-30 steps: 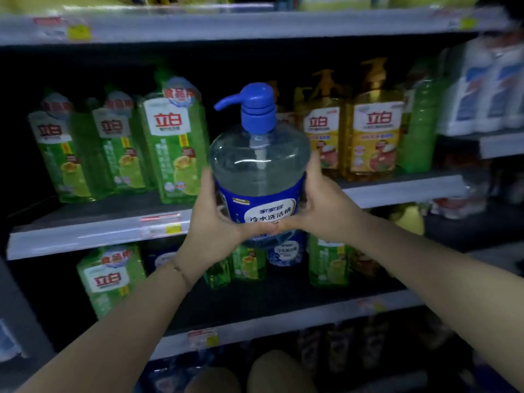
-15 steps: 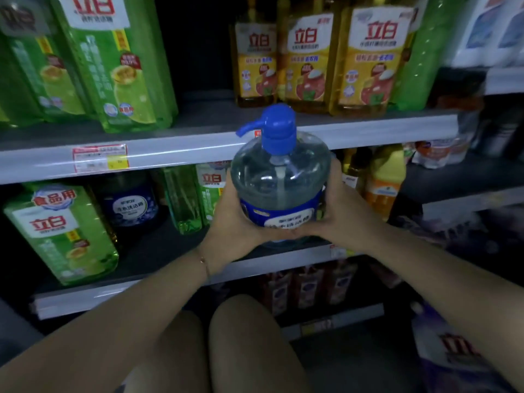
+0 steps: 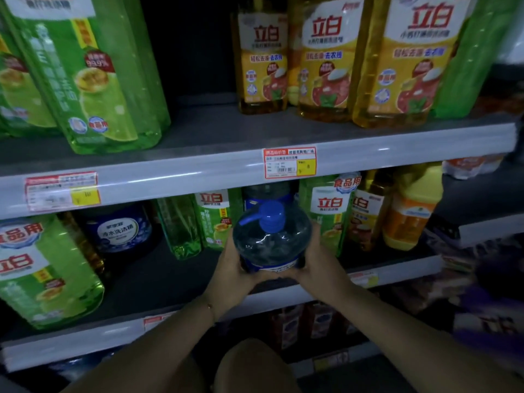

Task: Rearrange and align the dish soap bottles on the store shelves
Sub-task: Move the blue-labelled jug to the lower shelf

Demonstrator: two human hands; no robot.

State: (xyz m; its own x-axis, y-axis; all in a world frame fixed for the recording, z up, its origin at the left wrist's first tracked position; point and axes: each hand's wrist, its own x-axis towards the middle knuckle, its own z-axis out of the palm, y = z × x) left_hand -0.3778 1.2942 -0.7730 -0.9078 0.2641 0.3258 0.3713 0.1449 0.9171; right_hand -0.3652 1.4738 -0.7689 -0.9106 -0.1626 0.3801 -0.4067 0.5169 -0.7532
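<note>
**Clear pump bottle nearly back on the lower shelf**

Clear pump bottle [image 3: 271, 239] with the blue pump head sits between both hands at the front of the lower shelf [image 3: 158, 279], in the gap ahead of the green and blue bottles behind it. The left hand [image 3: 232, 275] wraps its left side and the right hand [image 3: 317, 268] its right, fingers clamped around the blue label band near the base. Whether the base touches the shelf yet I cannot tell — the hands cover it.

Judging by the layout, this one placement is close to finished, but plenty is left: the lower row is ragged, with a slim green bottle [image 3: 178, 225] leaning, a matching blue-label bottle [image 3: 117, 226] set far back, and mixed green, yellow and orange bottles crowded at the right. The upper shelf [image 3: 198, 168] has a wide empty gap between its green and yellow bottles.

The shelves are grey metal with pale price-tag rails — the aisle is dim, and the right edge is blurred
</note>
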